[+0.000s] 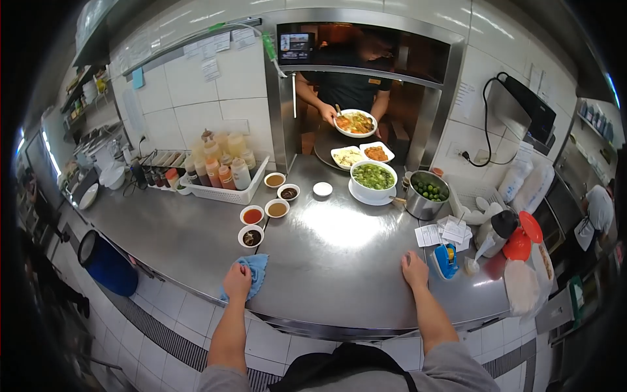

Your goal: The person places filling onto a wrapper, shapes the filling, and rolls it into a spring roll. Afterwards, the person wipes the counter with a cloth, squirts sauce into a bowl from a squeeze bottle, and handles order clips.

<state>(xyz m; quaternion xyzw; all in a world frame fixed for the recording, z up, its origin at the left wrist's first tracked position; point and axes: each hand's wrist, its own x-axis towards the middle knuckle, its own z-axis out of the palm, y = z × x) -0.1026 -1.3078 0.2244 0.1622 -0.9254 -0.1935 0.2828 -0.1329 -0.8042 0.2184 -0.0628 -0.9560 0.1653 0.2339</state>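
Grey fabric short-sleeved top under a black cloth apron
The loose grey sleeves are softly creased and end above bare forearms; a narrow black strap edges the apron's dark front on the right side; left hand and right hand are bare.

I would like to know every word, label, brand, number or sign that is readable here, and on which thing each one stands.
No text can be read for certain.
Paper slips on the counter: marks too small.
Papers on the left wall: too small.
Sheet on the right wall: too small.
Lit screen: blurred.
Orange patch on the co-worker's shirt: blurred.
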